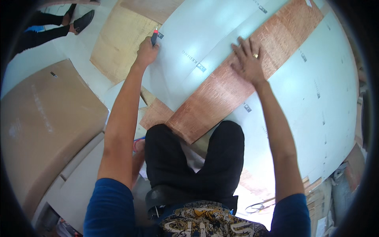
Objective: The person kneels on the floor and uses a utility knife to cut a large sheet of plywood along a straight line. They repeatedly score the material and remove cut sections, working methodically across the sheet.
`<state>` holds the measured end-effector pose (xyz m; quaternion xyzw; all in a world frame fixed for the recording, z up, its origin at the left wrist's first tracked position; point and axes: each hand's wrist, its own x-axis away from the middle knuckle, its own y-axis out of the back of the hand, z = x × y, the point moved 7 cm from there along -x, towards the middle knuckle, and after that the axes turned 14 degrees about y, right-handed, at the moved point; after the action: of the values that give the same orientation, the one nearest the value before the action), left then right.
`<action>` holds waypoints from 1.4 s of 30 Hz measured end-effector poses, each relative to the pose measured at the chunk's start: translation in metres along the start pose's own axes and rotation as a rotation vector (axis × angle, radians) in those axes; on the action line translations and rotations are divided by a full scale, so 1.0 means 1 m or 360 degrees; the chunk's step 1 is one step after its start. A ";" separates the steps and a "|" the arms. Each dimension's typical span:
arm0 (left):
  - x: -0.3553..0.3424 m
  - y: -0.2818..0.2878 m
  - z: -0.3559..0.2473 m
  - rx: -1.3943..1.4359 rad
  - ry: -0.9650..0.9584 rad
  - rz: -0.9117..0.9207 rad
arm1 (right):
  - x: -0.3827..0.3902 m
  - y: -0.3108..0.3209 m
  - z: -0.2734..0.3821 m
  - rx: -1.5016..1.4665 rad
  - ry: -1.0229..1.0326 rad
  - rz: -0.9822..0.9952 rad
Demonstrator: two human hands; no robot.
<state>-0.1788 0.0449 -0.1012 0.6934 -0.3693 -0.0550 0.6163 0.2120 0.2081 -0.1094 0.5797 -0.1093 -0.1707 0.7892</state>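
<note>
My left hand [147, 53] is closed around a black-and-red handled tool [154, 35], its short, pale metal tip pointing away from me. The exact kind of tool is too small to tell. That hand is above the left edge of a glossy pale sheet [179, 43] with small dark printed marks. Over to the right, my right hand [248, 63] lies on a long reddish-brown plywood strip [219, 98], fingers spread and slightly blurred, with a ring on one finger. The strip runs diagonally across the pale sheet, from near my knees to the far right.
At the left stands a large brown cardboard box [51, 106]. A yellowish wood panel [118, 43] lies beyond my left hand. Another person's dark shoe [84, 22] is at the far left. Wood offcuts [318, 201] and a thin cable [256, 207] lie at the lower right.
</note>
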 end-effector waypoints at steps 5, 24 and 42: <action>-0.011 0.037 -0.012 0.0071 0.0293 -0.0070 | -0.004 0.013 0.006 -0.0191 -0.0037 0.0082; 0.089 0.031 -0.008 0.0228 -0.0013 -0.0040 | -0.093 -0.009 0.025 -0.0017 -0.0092 0.0653; 0.183 -0.061 -0.080 0.0487 -0.0356 0.0304 | -0.092 -0.006 0.037 0.0023 -0.0090 0.0635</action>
<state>0.0232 0.0022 -0.0680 0.7303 -0.5035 -0.0165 0.4614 0.1132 0.2105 -0.1015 0.5472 -0.2454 -0.0264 0.7998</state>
